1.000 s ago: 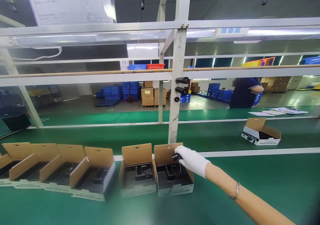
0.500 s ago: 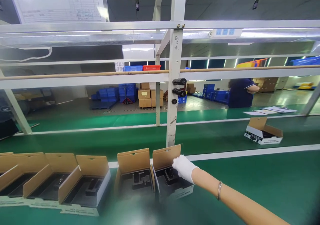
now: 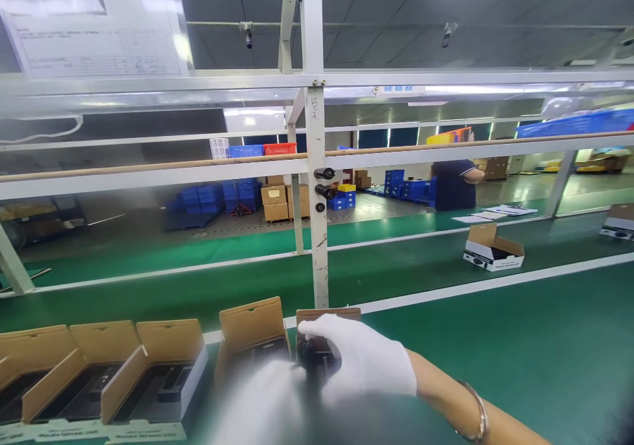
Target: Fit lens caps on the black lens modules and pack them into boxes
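Note:
My right hand (image 3: 364,356), in a white glove, is in front of the rightmost near carton (image 3: 341,311) with its fingers curved round a small black object (image 3: 311,352). The object's exact kind does not show. From below, my left hand (image 3: 265,402) reaches in as a white blur, its fingertips close to the black object; its fingers are smeared by motion. Just left stands another open carton (image 3: 252,323), its lid raised and its dark inside partly hidden by my left hand. My right hand hides most of the rightmost carton.
Several open cartons (image 3: 166,336) with black inserts stand in a row at the left on the green bench (image 3: 470,366). A white post (image 3: 317,247) rises behind the hands. Farther right an open carton (image 3: 493,250) sits beyond the white strip. A person (image 3: 453,184) stands in the background.
My right hand has come nearer from the rightmost carton's lid and now has a black object in its fingers. My left hand has entered from below. The view has turned right and tilted up.

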The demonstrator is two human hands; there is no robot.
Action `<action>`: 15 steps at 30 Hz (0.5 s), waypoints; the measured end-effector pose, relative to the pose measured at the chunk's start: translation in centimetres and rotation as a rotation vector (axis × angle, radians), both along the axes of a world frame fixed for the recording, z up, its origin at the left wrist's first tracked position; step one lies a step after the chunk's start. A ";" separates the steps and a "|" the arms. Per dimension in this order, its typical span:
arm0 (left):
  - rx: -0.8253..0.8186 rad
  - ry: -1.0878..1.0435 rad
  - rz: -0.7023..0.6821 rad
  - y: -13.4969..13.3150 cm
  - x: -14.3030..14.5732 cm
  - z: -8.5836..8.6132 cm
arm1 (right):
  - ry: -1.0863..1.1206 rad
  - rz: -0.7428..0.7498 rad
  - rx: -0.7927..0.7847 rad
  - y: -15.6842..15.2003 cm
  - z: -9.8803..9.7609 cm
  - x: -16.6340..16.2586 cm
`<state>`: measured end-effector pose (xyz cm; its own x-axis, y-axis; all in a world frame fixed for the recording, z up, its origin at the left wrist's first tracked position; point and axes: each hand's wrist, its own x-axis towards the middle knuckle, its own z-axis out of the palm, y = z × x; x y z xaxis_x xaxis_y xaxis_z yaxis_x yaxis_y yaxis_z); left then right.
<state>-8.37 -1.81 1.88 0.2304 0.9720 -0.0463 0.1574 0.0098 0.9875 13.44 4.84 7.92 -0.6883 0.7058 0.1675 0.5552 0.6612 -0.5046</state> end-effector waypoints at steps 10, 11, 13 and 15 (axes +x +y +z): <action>0.331 0.379 0.059 6.6 2.8 2.6 | 0.174 -0.214 -0.284 -0.3 -0.5 2.1; 0.323 0.373 -0.005 7.1 3.4 2.3 | 0.183 -0.232 -0.279 -0.1 -1.0 2.2; 0.261 0.315 -0.210 7.6 4.6 1.8 | 0.165 -0.273 -0.166 0.3 -2.0 2.4; 0.233 0.277 -0.367 7.7 5.2 1.6 | 0.080 -0.273 -0.026 0.7 -2.7 2.8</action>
